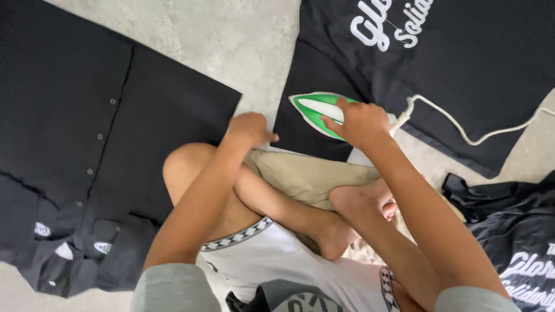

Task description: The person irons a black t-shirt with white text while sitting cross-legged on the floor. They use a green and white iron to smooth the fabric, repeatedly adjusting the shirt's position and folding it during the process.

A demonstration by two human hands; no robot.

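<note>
Person sits cross-legged on a pale speckled floor (231, 40), knees up, bare feet crossed over a tan cloth (306, 176) lying under the legs. Right hand (359, 122) is wrapped around the handle of a green-and-white iron (312, 110), fingers closed over the top; the iron sits flat on the lower edge of a black shirt with white lettering (462, 69) spread ahead and to the right, its tip pointing left. A white cord (462, 134) runs from the iron's back end across that shirt toward the right edge. Left hand (250, 128) is curled loosely, knuckles down, resting at the tan cloth's upper edge, just beside the shirt's hem; cannot tell whether it pinches any fabric. A black buttoned shirt (87, 144) lies flat to the left. Another crumpled black lettered shirt (514, 231) sits lower right.
</note>
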